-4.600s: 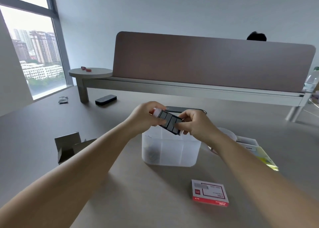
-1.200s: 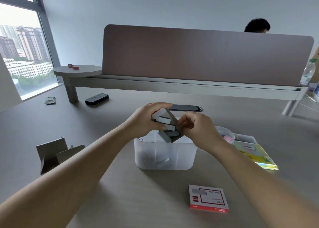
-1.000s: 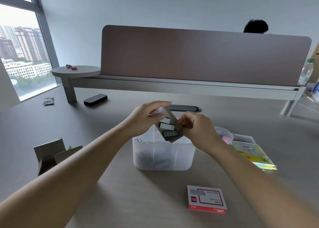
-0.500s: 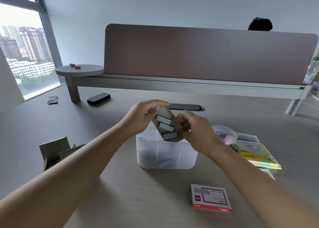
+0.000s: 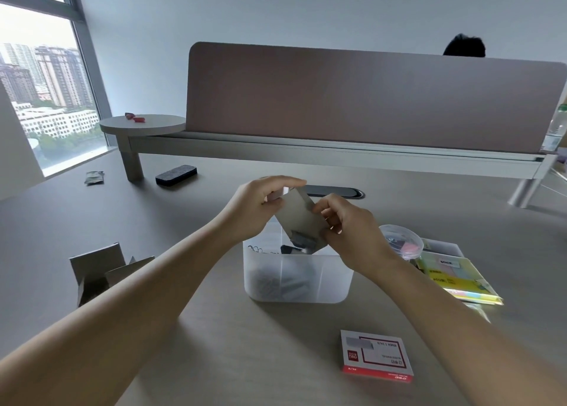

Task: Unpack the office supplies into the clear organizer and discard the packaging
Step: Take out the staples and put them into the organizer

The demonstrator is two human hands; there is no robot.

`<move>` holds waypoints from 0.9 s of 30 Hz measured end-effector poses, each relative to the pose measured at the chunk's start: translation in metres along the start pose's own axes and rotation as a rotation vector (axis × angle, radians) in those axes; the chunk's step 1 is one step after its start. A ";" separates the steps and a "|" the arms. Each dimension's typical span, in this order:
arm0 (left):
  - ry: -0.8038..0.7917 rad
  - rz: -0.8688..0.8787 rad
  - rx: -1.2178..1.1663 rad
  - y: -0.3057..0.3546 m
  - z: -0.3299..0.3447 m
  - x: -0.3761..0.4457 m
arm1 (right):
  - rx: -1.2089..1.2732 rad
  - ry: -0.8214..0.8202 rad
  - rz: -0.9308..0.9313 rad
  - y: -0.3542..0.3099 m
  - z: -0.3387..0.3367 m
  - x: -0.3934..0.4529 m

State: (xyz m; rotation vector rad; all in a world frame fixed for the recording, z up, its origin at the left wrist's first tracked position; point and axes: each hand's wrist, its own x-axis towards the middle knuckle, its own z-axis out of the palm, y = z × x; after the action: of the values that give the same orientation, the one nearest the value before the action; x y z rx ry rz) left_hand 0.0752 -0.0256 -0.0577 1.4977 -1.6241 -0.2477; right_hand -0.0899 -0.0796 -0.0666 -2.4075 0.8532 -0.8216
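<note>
A small grey cardboard tray is tilted steeply over the clear organizer in the middle of the desk. My left hand grips its upper end and my right hand pinches its right edge. A grey staple block sits at the tray's lower end, right above the organizer's rim. Dark small items lie inside the organizer's compartments. A red and white box lies flat on the desk in front of the organizer.
An opened grey cardboard box lies at the left. A round clear container and sticky-note packs sit to the right. A black eraser, a foil wrapper and a divider panel are further back.
The tray has tipped more steeply over the organizer. Most staple blocks that lay across it have slid off its lower end, leaving one at the bottom edge.
</note>
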 end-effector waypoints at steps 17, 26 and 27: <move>0.061 0.036 0.066 -0.001 -0.006 -0.015 | -0.165 0.052 -0.182 -0.004 0.000 -0.001; -0.034 -0.026 -0.024 0.000 -0.007 -0.020 | -0.043 0.037 -0.071 -0.005 0.001 0.003; -0.033 -0.036 -0.017 -0.001 -0.009 -0.021 | 0.020 0.044 -0.052 -0.007 0.000 0.004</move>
State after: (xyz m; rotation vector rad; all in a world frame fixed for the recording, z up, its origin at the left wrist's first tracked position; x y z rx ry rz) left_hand 0.0794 -0.0041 -0.0630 1.5180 -1.6183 -0.3073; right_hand -0.0845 -0.0774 -0.0615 -2.4117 0.7986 -0.9020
